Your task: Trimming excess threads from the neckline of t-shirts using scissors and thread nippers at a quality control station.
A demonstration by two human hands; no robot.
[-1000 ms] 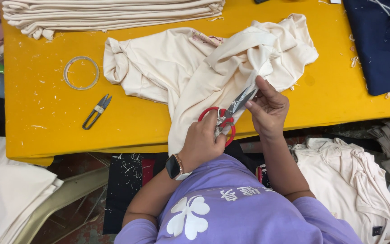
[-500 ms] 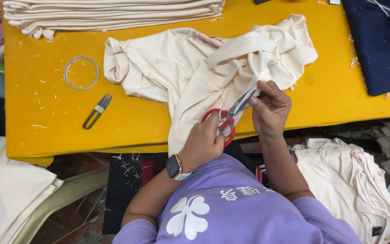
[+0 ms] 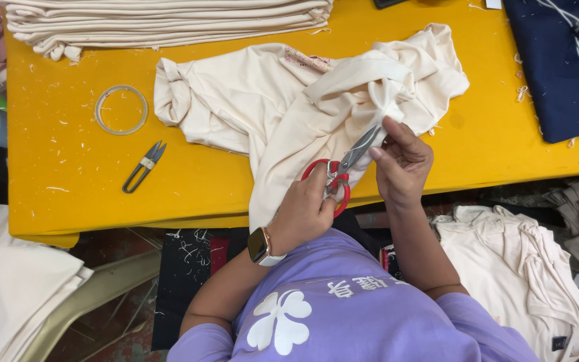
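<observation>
A cream garment (image 3: 269,100) lies crumpled on the yellow table (image 3: 68,201), and one part of it hangs over the near edge. My left hand (image 3: 306,208), with a smartwatch on its wrist, grips red-handled scissors (image 3: 343,191). Their blades point up and right to a fold of the garment. My right hand (image 3: 403,164) pinches that fold just beside the blade tips. Whether the blades are cutting cloth or thread is too small to tell.
Small thread snips (image 3: 143,166) and a clear ring (image 3: 121,109) lie on the table's left. A stack of folded cream garments (image 3: 169,20) runs along the far edge. Navy fabric (image 3: 557,67) with a white cable is at far right. Cream piles (image 3: 517,268) sit below the table.
My right hand's fingers have shifted slightly on the fold. The scissors and my left hand stay almost where they were.
</observation>
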